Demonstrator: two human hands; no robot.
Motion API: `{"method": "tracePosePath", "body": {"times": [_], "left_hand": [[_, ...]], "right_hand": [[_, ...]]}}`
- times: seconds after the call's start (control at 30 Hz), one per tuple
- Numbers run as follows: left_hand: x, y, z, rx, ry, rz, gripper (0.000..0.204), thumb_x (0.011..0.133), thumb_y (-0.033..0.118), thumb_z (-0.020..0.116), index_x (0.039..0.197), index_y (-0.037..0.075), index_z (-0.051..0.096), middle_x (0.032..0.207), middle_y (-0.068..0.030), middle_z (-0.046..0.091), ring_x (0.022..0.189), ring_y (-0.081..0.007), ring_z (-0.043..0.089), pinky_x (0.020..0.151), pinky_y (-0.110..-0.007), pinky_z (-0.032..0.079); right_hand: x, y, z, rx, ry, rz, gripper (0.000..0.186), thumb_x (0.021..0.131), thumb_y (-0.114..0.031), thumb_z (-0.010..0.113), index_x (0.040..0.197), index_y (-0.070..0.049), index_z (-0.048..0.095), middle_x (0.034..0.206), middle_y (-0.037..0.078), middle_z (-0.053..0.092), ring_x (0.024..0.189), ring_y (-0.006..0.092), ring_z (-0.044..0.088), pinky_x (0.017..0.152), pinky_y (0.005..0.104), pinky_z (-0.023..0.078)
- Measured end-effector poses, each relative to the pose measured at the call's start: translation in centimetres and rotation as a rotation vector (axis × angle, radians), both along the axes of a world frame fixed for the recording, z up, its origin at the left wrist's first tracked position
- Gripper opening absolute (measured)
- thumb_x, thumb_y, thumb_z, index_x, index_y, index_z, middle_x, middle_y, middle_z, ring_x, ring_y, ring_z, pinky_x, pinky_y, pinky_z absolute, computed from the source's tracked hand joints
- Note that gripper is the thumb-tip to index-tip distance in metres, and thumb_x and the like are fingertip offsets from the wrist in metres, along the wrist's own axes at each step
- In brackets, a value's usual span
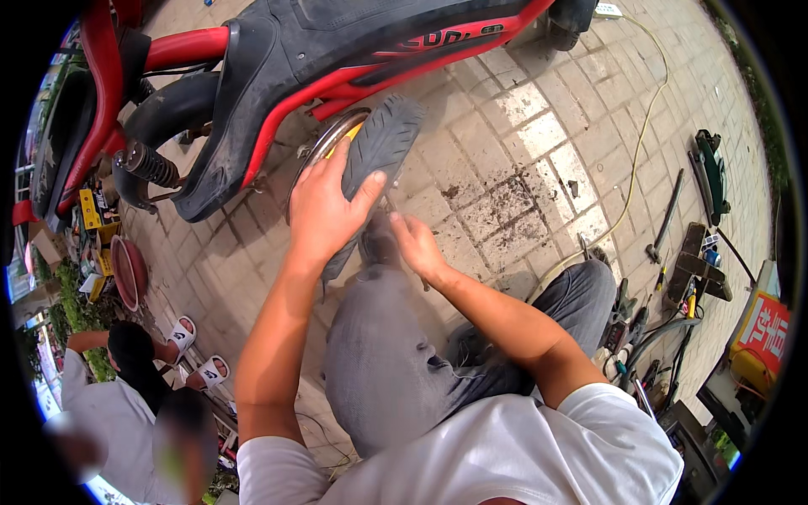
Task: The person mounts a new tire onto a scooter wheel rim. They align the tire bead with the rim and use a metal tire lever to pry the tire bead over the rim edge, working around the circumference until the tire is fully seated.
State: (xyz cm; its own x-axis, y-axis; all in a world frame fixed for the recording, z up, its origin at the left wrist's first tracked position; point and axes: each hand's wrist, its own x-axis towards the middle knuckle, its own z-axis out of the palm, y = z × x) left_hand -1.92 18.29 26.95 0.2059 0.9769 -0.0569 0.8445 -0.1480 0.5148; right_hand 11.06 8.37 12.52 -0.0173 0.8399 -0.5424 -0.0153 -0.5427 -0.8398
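My left hand point(332, 198) is shut on a wheel with a black treaded tyre point(396, 126), metal rim and a yellow part, standing below the red and black scooter point(370, 38). Its fingers and thumb press on the tyre. My right hand point(417, 244) is closed just right of the tyre's lower part, beside my shoe; what it grips is hidden. My bent legs in grey jeans point(370, 345) lie under my arms.
Two people point(126, 379) are at lower left, one wearing white slides, near a red basin point(126, 269) and boxes. A pale cord point(640, 118) crosses the paving point(480, 151). Tools and hoses point(665, 252) lie at right beside a red and yellow sign point(757, 337).
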Motion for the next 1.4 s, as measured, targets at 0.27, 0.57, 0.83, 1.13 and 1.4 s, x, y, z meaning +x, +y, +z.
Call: {"method": "tracePosePath", "body": {"times": [0.27, 0.57, 0.83, 1.13, 1.4], "left_hand": [[-3.1, -0.3, -3.3, -0.086, -0.679, -0.263, 0.051, 0.09, -0.008, 0.055, 0.139, -0.003, 0.047, 0.144, -0.0204, 0.047, 0.135, -0.028, 0.046, 0.111, -0.039, 0.039], [0.6, 0.5, -4.7, 0.125, -0.408, -0.418, 0.074, 0.088, -0.002, 0.054, 0.153, 0.0, 0.02, 0.154, -0.02, 0.035, 0.142, -0.0394, 0.033, 0.117, -0.044, 0.027], [0.7, 1.0, -3.4, 0.047, -0.262, -0.444, 0.086, 0.085, -0.001, 0.057, 0.155, -0.002, 0.007, 0.159, -0.0248, 0.019, 0.145, -0.0443, 0.023, 0.119, -0.047, 0.021], [0.9, 2.0, -3.7, 0.102, -0.175, -0.416, 0.081, 0.089, 0.005, 0.054, 0.154, -0.004, 0.007, 0.16, -0.0255, 0.012, 0.147, -0.0436, 0.017, 0.12, -0.047, 0.017], [-0.1, 3.2, -3.7, 0.118, -0.205, -0.42, 0.075, 0.092, 0.006, 0.051, 0.154, -0.005, 0.009, 0.16, -0.0255, 0.013, 0.148, -0.0416, 0.017, 0.12, -0.047, 0.015]], "right_hand": [[-1.2, -1.3, -1.9, 0.218, 0.147, -0.288, 0.031, 0.102, -0.021, 0.05, 0.102, 0.007, 0.064, 0.094, 0.006, 0.069, 0.089, 0.015, 0.06, 0.084, 0.0296, 0.049], [0.5, -1.8, -2.5, -0.01, 0.222, -0.292, 0.027, 0.098, -0.018, 0.051, 0.115, 0.001, 0.059, 0.083, 0.009, 0.068, 0.067, 0.0154, 0.062, 0.06, 0.0282, 0.051], [0.6, -0.6, -4.2, 0.389, -0.093, -0.16, 0.023, 0.098, -0.019, 0.049, 0.103, -0.003, 0.064, 0.072, 0.008, 0.064, 0.047, 0.0137, 0.055, 0.042, 0.0278, 0.043], [-0.6, -4.7, -0.9, -0.253, 0.614, -0.123, 0.049, 0.103, -0.043, 0.046, 0.068, -0.009, 0.041, 0.057, -0.001, 0.037, 0.045, 0.0109, 0.035, 0.043, 0.0265, 0.033], [0.3, -3.1, -3.0, 0.022, 0.213, -0.112, 0.05, 0.106, -0.041, 0.041, 0.095, 0.003, 0.061, 0.077, 0.002, 0.06, 0.07, 0.0099, 0.052, 0.066, 0.0269, 0.045]]}}
